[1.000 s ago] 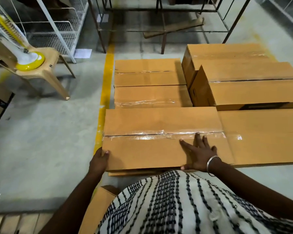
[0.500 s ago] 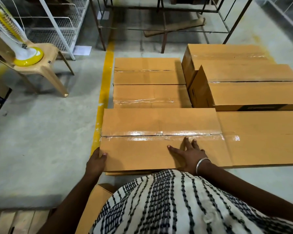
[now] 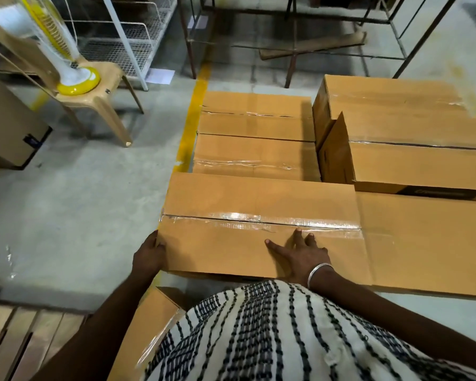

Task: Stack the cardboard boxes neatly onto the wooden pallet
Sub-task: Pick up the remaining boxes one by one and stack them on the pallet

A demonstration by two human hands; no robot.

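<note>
My right hand (image 3: 300, 257) has slid leftward across the top of the taped box (image 3: 259, 229), away from its right end. My left hand (image 3: 149, 257) has curled tighter around the box's near-left corner.

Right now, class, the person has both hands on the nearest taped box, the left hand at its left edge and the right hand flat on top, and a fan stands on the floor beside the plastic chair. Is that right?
Not quite. The fan stands on the plastic chair, not on the floor beside it, as the head view shows. The rest holds: the left hand is at the nearest taped box's left edge and the right hand lies flat on top.
</note>
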